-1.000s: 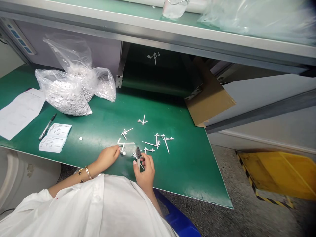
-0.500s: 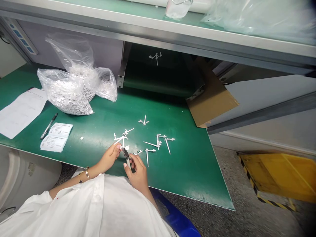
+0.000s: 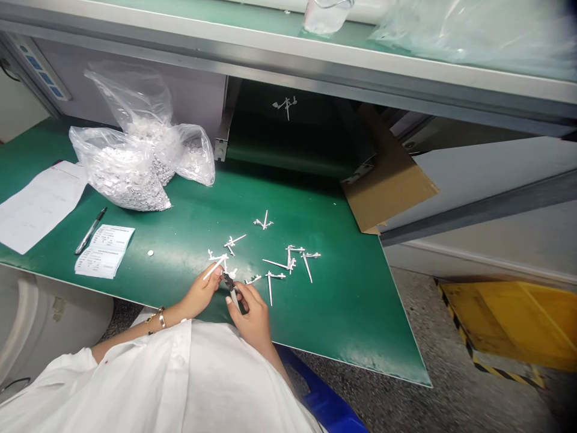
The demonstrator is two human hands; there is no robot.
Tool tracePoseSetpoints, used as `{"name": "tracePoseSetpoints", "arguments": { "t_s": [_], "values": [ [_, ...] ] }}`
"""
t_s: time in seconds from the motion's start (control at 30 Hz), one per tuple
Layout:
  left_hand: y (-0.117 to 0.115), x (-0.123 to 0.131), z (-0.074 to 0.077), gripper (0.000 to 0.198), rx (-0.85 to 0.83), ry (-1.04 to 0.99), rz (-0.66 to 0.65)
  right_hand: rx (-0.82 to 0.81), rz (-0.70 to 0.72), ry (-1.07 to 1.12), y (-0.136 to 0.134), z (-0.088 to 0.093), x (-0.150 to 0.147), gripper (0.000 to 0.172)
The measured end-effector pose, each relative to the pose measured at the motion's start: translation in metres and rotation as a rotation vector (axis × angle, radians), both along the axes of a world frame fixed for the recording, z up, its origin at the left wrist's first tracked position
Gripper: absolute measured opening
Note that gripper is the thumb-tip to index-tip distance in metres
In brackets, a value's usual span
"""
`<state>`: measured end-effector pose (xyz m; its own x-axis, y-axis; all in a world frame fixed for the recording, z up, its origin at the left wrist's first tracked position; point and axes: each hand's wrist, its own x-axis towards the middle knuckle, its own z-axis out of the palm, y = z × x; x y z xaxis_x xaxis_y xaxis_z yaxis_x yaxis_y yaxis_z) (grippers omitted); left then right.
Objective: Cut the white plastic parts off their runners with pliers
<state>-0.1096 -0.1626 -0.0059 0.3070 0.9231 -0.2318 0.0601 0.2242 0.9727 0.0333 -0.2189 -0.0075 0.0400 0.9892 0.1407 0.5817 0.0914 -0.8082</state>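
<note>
On the green desk [image 3: 342, 313], below plastic bags [image 3: 121, 171] at upper left, the left hand [image 3: 201, 293] pinches a white plastic sprue [image 3: 215, 267] at lower middle; the right hand [image 3: 255, 316] grips small cutters [image 3: 229, 284], closer to it than earlier.

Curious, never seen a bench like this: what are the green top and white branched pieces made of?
The green top looks like smooth rubber matting or laminate, given its glossy sheen. The white pieces look moulded matte plastic from their branched shape, though metal can't be ruled out.
</note>
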Motion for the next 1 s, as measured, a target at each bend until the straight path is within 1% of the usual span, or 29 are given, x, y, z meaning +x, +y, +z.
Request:
{"name": "tracePoseSetpoints", "arguments": {
  "t_s": [0.07, 0.17, 0.23, 0.3, 0.4, 0.5, 0.57, 0.6, 0.67, 0.7, 0.77, 0.83, 0.9, 1.0],
  "values": [
    [-0.001, -0.001, -0.005, 0.047, -0.061, -0.022, 0.038, 0.007, 0.000, -0.067, 0.000, -0.001, -0.001, 0.024],
    [-0.002, -0.007, -0.017, 0.048, -0.186, -0.061, 0.071, 0.020, 0.019, -0.166, -0.001, -0.003, -0.002, 0.024],
    [-0.003, -0.014, -0.026, 0.043, -0.252, -0.062, 0.086, 0.015, 0.040, -0.214, -0.002, -0.005, -0.002, 0.024],
    [-0.004, -0.022, -0.031, 0.034, -0.314, -0.077, 0.099, -0.003, 0.059, -0.244, -0.004, -0.007, -0.002, 0.023],
    [-0.005, -0.032, -0.030, 0.020, -0.376, -0.177, 0.097, -0.004, 0.054, -0.254, -0.005, -0.006, -0.002, 0.022],
    [-0.003, -0.037, -0.023, 0.021, -0.371, -0.275, 0.098, 0.036, 0.014, -0.218, -0.005, -0.004, -0.002, 0.023],
    [0.001, -0.037, -0.020, 0.022, -0.355, -0.238, 0.101, 0.062, -0.029, -0.165, -0.005, -0.003, -0.002, 0.024],
    [0.004, -0.036, -0.018, 0.021, -0.335, -0.165, 0.096, 0.075, -0.052, -0.136, -0.005, -0.002, -0.001, 0.024],
    [0.010, -0.033, -0.016, 0.021, -0.223, 0.080, 0.062, 0.105, -0.089, -0.090, -0.005, 0.000, 0.000, 0.024],
    [0.014, -0.030, -0.015, 0.023, -0.126, 0.238, 0.036, 0.118, -0.098, -0.075, -0.005, 0.000, 0.000, 0.024],
    [0.022, -0.022, -0.013, 0.026, 0.120, 0.565, -0.006, 0.138, -0.095, -0.059, -0.006, 0.001, 0.001, 0.023],
    [0.029, -0.012, -0.013, 0.027, 0.335, 0.847, -0.032, 0.151, -0.073, -0.058, -0.006, 0.000, 0.001, 0.023],
    [0.036, -0.003, -0.016, 0.031, 0.460, 1.041, -0.070, 0.158, -0.045, -0.063, -0.008, -0.002, 0.001, 0.024],
    [0.045, 0.001, -0.022, 0.026, 0.533, 1.197, -0.140, 0.158, -0.017, -0.070, -0.010, -0.005, 0.003, 0.026]
  ]
}}
